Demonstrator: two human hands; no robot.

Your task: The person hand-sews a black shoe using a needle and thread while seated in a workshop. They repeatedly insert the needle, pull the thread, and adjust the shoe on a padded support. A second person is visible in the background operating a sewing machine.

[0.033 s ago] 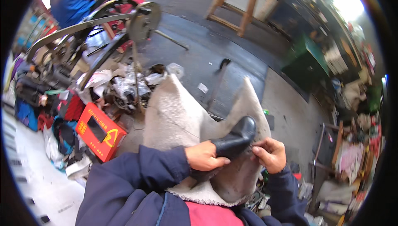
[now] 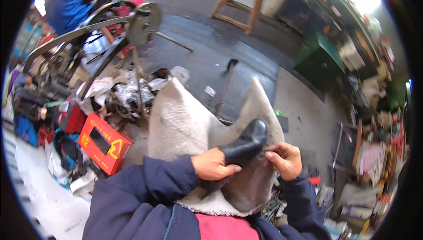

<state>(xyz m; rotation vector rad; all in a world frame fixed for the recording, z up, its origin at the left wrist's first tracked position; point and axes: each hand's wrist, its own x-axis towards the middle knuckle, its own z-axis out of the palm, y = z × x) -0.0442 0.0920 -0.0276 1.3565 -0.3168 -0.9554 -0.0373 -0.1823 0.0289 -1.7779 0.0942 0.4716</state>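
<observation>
A black leather shoe (image 2: pixel 246 144) lies tilted over my lap, its rounded toe toward the upper right. My left hand (image 2: pixel 213 164) is closed around its rear part, thumb on the near side. Just right of the toe, my right hand (image 2: pixel 285 160) has thumb and forefinger pinched together; whatever is between them is too small to make out. Under both hands a rough beige cloth (image 2: pixel 176 123) covers my knees, with dark smudges on its right part.
Left stands a metal stand with a round plate (image 2: pixel 144 24), above scraps and plastic bags. A red-orange shoe box (image 2: pixel 105 144) lies near my left elbow. Beyond are a wooden-legged stool (image 2: pixel 253 13), a green box (image 2: pixel 319 57) and a person in blue (image 2: pixel 66 8). Clutter lines the right.
The surroundings have shifted slightly left and up in the view. Both hands keep the same hold, and the shoe stays in my left hand.
</observation>
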